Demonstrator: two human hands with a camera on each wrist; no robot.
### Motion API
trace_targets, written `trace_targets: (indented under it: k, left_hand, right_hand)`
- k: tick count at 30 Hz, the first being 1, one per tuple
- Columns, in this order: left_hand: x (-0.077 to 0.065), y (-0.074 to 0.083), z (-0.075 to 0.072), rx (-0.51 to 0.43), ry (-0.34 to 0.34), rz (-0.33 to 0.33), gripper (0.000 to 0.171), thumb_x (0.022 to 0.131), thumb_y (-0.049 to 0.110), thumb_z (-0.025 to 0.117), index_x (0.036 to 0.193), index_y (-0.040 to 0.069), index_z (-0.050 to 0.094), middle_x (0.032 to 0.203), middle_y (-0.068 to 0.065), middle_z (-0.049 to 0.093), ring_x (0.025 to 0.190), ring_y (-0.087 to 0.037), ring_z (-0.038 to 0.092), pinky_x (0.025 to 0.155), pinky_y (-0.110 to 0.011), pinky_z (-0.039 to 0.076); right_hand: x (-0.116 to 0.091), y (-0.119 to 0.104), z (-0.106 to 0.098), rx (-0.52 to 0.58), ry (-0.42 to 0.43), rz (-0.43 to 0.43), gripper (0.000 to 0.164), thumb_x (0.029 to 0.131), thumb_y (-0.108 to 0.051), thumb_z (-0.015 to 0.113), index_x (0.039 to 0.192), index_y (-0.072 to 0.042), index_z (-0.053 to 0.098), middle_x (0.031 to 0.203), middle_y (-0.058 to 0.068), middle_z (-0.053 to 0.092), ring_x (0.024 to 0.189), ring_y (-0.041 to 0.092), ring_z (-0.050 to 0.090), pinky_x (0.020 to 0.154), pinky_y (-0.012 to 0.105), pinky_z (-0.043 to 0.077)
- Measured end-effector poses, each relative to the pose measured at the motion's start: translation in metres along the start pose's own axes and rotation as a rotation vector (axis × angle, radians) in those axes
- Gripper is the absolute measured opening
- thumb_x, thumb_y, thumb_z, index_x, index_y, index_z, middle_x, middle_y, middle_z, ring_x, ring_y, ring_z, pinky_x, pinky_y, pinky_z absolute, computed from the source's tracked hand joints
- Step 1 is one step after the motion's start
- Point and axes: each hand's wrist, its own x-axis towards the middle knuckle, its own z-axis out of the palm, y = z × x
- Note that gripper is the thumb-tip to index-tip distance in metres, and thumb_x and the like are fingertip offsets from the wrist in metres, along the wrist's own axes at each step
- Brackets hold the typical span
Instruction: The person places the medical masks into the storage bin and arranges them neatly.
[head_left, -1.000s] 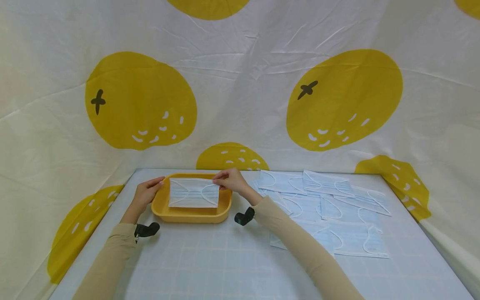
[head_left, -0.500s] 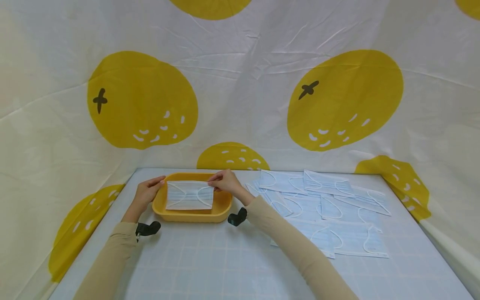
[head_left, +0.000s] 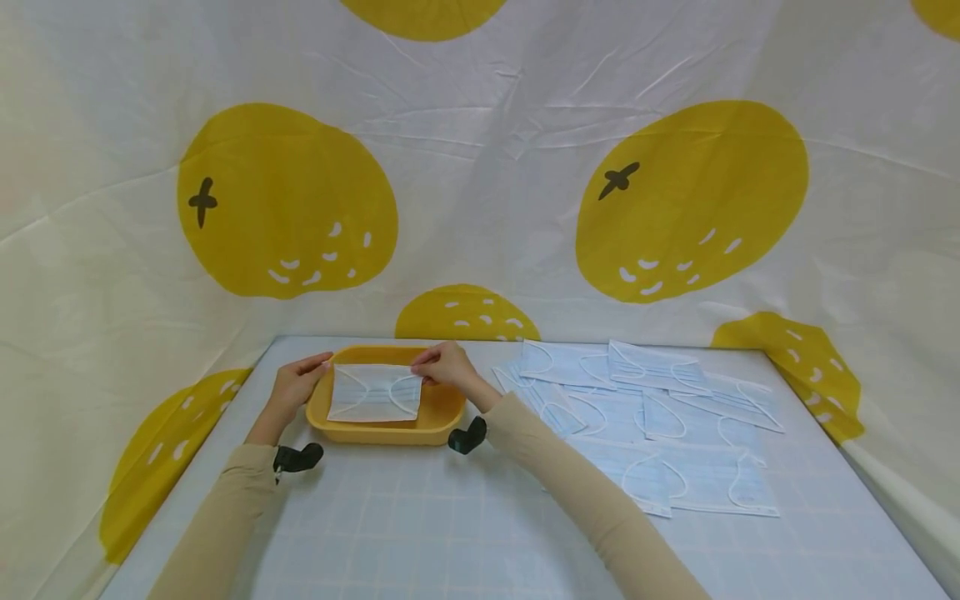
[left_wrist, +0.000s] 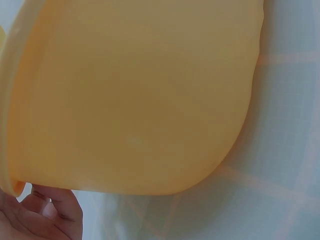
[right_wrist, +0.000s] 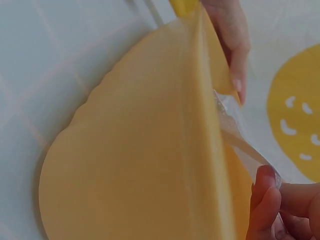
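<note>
Face mask pinched over a yellow tray

Head view: the tray sits near the back edge of the table, and the mask lies within its rim's outline; whether it touches the tray floor, I cannot tell. Bare floor shows to the mask's right. It is a pale blue, pleated rectangle with white borders, two white ear loops curving inward across it. The right hand has thumb and fingers clamped on its upper right corner; the left hand grips the tray's left end. More masks overlap to the tray's right, a gap of table between, with the right sleeve reaching across.

Left wrist view: the outside of the tray fills most of the frame, its rounded corner just beside the gridded table; the left fingers bend against its end below the rim.

Right wrist view: the mask's whitish edge slants above the rim, its corner caught between thumb and finger. Across the tray, the left hand meets the opposite end.
</note>
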Motion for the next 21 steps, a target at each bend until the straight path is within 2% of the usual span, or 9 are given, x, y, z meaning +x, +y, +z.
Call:
trace_targets:
  k: [6, 12, 14, 21]
  left_hand:
    - [0.0, 0.0, 0.0, 0.001, 0.003, 0.014, 0.048, 0.1, 0.031, 0.049, 0.141, 0.006, 0.048, 0.141, -0.022, 0.049, 0.092, -0.005, 0.055, 0.069, -0.015, 0.051]
    - [0.001, 0.001, 0.001, 0.01, 0.008, -0.001, 0.047, 0.101, 0.03, 0.049, 0.141, 0.007, 0.048, 0.141, -0.022, 0.049, 0.091, -0.006, 0.053, 0.067, -0.013, 0.049]
    - [0.001, 0.001, 0.001, 0.012, 0.01, -0.006, 0.046, 0.101, 0.03, 0.048, 0.141, 0.007, 0.048, 0.141, -0.022, 0.049, 0.092, -0.008, 0.053, 0.066, -0.014, 0.048]
    - [0.0, 0.003, 0.001, 0.012, 0.006, -0.011, 0.047, 0.101, 0.03, 0.048, 0.142, 0.006, 0.047, 0.142, -0.021, 0.048, 0.096, -0.012, 0.054, 0.068, -0.015, 0.05]
  right_hand:
    - [0.002, 0.0, 0.004, -0.009, 0.009, 0.013, 0.013, 0.086, -0.014, 0.072, 0.093, -0.004, 0.075, 0.082, 0.012, 0.073, 0.055, 0.011, 0.06, 0.057, 0.021, 0.056]
    - [0.003, 0.001, 0.005, -0.035, -0.001, -0.011, 0.008, 0.087, -0.013, 0.071, 0.089, -0.006, 0.076, 0.075, 0.005, 0.071, 0.061, 0.017, 0.066, 0.062, 0.025, 0.058]
    - [0.004, 0.002, 0.006, -0.039, 0.009, -0.014, 0.009, 0.087, -0.012, 0.071, 0.089, -0.005, 0.075, 0.076, 0.006, 0.072, 0.064, 0.02, 0.068, 0.065, 0.027, 0.059]
    - [0.005, 0.007, 0.011, -0.086, 0.057, -0.026, 0.01, 0.086, -0.013, 0.071, 0.09, -0.004, 0.076, 0.079, 0.008, 0.072, 0.063, 0.02, 0.066, 0.062, 0.026, 0.059]
